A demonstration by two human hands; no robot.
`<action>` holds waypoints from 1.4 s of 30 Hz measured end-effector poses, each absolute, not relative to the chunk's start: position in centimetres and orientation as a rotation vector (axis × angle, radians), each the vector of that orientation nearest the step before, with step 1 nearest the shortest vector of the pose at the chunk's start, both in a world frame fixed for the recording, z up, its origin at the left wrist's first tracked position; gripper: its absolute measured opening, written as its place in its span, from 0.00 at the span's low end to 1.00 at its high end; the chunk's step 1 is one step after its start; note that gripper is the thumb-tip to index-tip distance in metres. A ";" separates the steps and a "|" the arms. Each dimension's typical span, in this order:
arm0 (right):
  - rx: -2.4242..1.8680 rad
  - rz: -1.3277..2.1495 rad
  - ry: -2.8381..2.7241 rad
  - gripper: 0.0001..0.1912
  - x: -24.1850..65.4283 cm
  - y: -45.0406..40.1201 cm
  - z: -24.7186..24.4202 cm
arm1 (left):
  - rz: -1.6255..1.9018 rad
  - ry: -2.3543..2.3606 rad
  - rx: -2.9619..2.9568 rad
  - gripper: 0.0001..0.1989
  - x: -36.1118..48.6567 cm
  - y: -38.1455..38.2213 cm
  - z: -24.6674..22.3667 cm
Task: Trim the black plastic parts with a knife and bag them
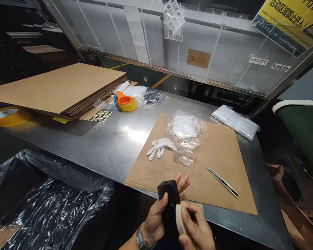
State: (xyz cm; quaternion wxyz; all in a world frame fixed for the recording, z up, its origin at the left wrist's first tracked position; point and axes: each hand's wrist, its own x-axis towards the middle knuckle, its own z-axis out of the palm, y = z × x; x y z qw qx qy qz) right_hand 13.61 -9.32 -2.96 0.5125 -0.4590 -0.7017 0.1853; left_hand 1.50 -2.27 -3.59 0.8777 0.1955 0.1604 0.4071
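My left hand [155, 217], with a metal watch band at its wrist, grips a small black box-like object [169, 191]. Its thumb lies on the near face, and the fingers show behind the far side. Between the thumb and fingers of my right hand [198, 225] is a cream-coloured pad [181, 218] with a rounded edge, against or very close to the black object's right side. Both hands are at the table's front edge. Beyond them, a cardboard sheet [211, 187] carries a utility knife [222, 181], a white glove [160, 147] and crumpled clear plastic bags [186, 128].
Flat cardboard [62, 88] is stacked at the left, beside a yellow tape roll [9, 116]. An orange tape dispenser [125, 101] and bagged black items [152, 99] stand at the back. A plastic-wrapped packet [234, 121] lies back right. Black plastic lining [54, 194] fills the lower left.
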 end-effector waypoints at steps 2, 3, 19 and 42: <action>-1.155 0.444 -1.707 0.23 13.6 -10.2 -4.0 | 0.808 0.262 0.243 0.24 1.5 -2.0 -3.9; -1.177 0.443 -1.717 0.23 13.8 -10.4 -4.2 | 0.783 0.231 0.180 0.23 1.6 -2.0 -4.1; -1.242 0.379 -1.924 0.31 15.8 -6.9 -2.1 | 0.438 0.636 0.350 0.43 2.1 -3.9 -2.7; -1.109 0.300 -2.065 0.29 13.3 -8.7 -2.0 | 0.498 0.601 -0.205 0.27 2.8 -1.2 -2.4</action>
